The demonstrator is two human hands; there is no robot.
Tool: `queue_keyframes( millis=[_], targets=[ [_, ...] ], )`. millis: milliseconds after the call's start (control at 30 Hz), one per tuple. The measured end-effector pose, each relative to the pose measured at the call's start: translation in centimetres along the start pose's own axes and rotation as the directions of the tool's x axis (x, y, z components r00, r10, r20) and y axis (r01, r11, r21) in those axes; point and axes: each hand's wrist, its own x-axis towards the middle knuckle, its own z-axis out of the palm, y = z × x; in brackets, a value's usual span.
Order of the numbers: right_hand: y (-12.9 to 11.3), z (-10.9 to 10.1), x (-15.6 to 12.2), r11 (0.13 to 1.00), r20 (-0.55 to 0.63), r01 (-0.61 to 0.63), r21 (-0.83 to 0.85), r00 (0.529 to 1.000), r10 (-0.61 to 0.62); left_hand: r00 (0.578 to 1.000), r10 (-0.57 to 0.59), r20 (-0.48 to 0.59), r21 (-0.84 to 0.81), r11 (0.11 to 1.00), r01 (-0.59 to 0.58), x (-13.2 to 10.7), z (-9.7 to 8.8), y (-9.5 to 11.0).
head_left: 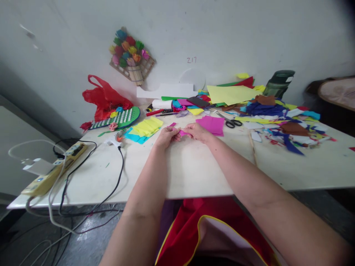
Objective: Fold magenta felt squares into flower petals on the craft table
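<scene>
Between my two hands is a small piece of magenta crepe paper (182, 133), pinched from both sides just above the table. My left hand (168, 136) is closed on its left end, and a strip of the same magenta shows behind the fingers. The right hand (197, 132) pinches the other end. Right behind it lies a stack of magenta paper sheets (213, 125). To the left are yellow paper sheets (148, 126) on top of blue paper (136, 137). The fingers partly hide the held piece.
Black scissors (233, 123) and a thin stick (253, 147) lie on the right, near piled paper scraps (294, 129). On the left are a glue gun (114, 140) with its cord, a power strip (44, 181), and a red bag (102, 98). A dark bottle (279, 85) stands behind.
</scene>
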Motion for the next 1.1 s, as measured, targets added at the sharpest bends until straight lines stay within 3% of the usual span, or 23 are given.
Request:
queue_keyframes(
  millis=[167,333,433,567,733,833,933,1100],
  targets=[
    [0.0,0.0,-0.1,0.997,0.056,-0.046,0.054,0.997,0.043,0.991,0.061,-0.120,0.042,0.998,-0.056,0.0,0.0,0.0],
    [0.0,-0.2,-0.1,0.987,0.078,-0.130,0.090,0.989,0.123,0.956,0.167,-0.242,0.060,0.986,-0.157,0.1,-0.3,-0.1],
    [-0.2,-0.2,-0.1,0.993,0.057,-0.102,0.063,0.994,0.098,0.933,0.211,-0.291,0.087,0.977,-0.194,0.1,-0.2,0.0],
    [-0.7,0.0,-0.1,0.998,0.028,-0.025,0.053,0.999,0.023,0.914,0.215,-0.343,0.071,0.977,-0.203,0.3,-0.1,-0.2],
    [-1.1,0.4,-0.3,0.996,-0.013,-0.056,0.067,0.998,0.057,0.900,0.149,-0.409,-0.083,0.976,-0.200,0.9,-0.1,-0.5],
    [-1.1,0.6,-0.3,0.993,-0.064,-0.065,0.098,0.995,0.071,0.931,0.071,-0.359,-0.177,0.974,-0.143,1.0,0.3,-0.4],
    [-1.1,0.8,-0.3,0.992,-0.079,-0.050,0.112,0.995,0.059,0.968,0.035,-0.250,-0.157,0.985,-0.076,0.8,0.9,-0.4],
    [-1.0,1.1,-0.4,0.991,-0.015,-0.051,0.121,0.998,0.053,0.960,0.068,-0.271,-0.058,0.994,-0.087,0.6,1.4,-0.5]
  ],
)
